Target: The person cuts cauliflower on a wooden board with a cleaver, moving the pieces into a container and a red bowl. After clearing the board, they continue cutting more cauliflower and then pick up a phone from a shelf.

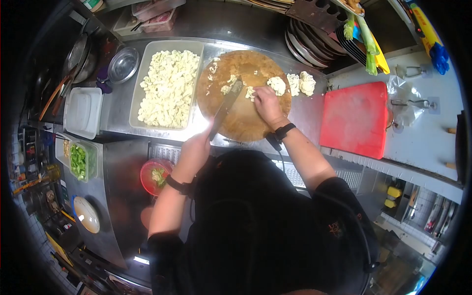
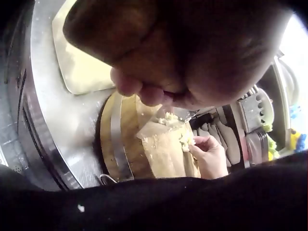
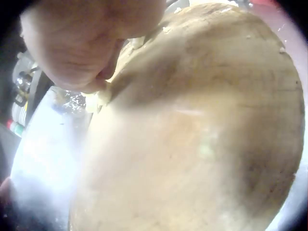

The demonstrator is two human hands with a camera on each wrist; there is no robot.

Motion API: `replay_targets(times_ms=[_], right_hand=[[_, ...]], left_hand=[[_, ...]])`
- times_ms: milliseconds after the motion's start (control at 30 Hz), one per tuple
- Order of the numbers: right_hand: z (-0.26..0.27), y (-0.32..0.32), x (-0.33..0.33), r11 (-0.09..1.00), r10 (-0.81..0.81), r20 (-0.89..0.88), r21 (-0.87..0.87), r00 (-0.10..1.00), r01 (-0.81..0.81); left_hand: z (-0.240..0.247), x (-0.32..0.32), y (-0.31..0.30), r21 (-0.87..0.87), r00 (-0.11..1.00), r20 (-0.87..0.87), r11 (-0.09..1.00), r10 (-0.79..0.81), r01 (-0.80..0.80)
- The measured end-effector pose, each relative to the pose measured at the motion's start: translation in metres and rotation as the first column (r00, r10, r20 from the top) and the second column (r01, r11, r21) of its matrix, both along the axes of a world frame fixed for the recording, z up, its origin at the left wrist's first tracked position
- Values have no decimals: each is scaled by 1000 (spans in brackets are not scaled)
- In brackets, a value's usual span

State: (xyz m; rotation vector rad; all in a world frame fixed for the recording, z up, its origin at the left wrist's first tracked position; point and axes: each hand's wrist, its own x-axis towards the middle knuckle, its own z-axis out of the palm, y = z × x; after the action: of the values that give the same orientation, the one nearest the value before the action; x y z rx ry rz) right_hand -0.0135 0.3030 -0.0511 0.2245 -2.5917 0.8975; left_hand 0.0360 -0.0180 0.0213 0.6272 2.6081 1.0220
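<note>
- The left hand is curled round the handle of a big knife.
- The right hand pinches a small bit of cauliflower on the round wooden board, beside the blade.
- A bigger lump sits on the board, near the right hand.
- Two more lumps lie just off the board's right edge.
- A tub full of cauliflower bits stands left of the board.
</note>
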Motion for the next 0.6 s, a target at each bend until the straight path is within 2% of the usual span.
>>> replay_targets(times_ms=[67,167,333,500,600], right_hand=[[-3,1,0,998,7,-5,66,1000,-7],[-4,-1,0,1000,-4,7,23,1000,4],[4,-2,3,1000,-18,13,14,1000,18],[0,1,2,1000,-15,-12,-5,1000,14],[-4,3,2,1000,3,48,6,999,-3]], left_hand=[[2,2,-6,-4,999,-34,1000,-14,14],[7,3,-11,-7,995,-86,998,-58,58],[22,-6,-9,-105,986,-117,989,-119,107],[27,-20,-12,-139,979,-99,977,-177,162],[25,-29,-15,-108,981,-54,978,-186,180]])
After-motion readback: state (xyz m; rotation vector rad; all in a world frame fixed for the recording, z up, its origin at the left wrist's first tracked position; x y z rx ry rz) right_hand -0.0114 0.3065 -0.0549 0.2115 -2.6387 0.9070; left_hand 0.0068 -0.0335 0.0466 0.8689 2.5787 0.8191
